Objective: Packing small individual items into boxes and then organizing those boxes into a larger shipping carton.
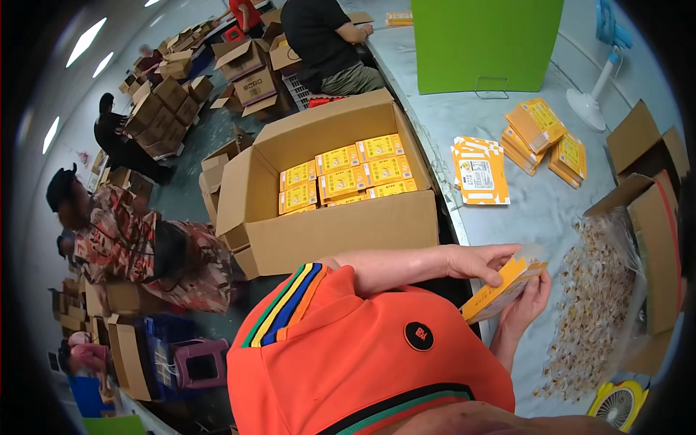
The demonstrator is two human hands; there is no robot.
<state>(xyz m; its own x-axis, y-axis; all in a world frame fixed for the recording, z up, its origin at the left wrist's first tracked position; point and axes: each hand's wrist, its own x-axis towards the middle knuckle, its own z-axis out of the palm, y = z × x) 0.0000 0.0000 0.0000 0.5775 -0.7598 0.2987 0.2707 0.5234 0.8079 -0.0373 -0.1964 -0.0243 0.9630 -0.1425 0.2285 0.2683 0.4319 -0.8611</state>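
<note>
Over the table's near edge, I hold a small yellow-orange carton (500, 287) at a tilt between both hands. My left hand (475, 261) grips its upper left side, the thumb lying across the face. Lower right, my right hand (529, 304) has its fingers curled round the other side. Something clear, like plastic, shows at the carton's upper end; what is inside cannot be made out. To the right, a heap of small clear-wrapped pieces (589, 312) spreads over the table (507, 226). Farther back lie flat printed cartons (480, 170) and bundles of orange cartons (536, 125).
Left of the table stands a large open cardboard box (341, 243) holding rows of yellow cartons (342, 181). A green panel (486, 43), a white-blue fan (591, 101) and a yellow fan (618, 406) stand on the table. Several people are nearby, one in camouflage (123, 232).
</note>
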